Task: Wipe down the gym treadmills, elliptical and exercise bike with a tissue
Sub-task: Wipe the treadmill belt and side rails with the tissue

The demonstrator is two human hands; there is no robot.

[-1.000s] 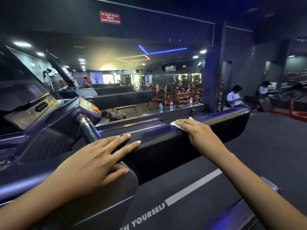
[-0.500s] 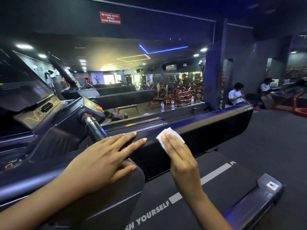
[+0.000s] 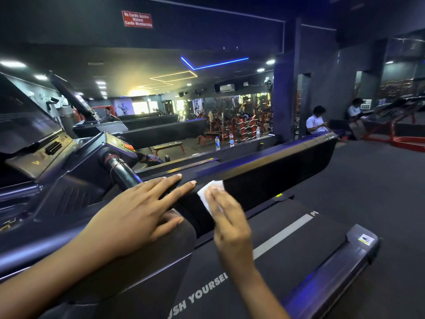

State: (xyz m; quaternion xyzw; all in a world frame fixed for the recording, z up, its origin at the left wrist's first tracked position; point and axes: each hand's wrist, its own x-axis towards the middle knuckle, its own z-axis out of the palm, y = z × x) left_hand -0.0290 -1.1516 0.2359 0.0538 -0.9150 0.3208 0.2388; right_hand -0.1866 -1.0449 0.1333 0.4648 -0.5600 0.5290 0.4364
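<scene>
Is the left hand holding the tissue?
No, the tissue is under the right hand on the side rail; the left hand rests flat, empty.

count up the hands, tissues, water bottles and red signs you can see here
hands: 2 (left hand, right hand)
tissue: 1
water bottles: 3
red sign: 1
total: 7

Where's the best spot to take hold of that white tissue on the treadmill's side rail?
Probably its upper edge, coming from above. The tissue lies flat against the inner face of the side rail under the right hand, fingers straight, and only that upper strip shows free. The left hand blocks the left side.
</scene>
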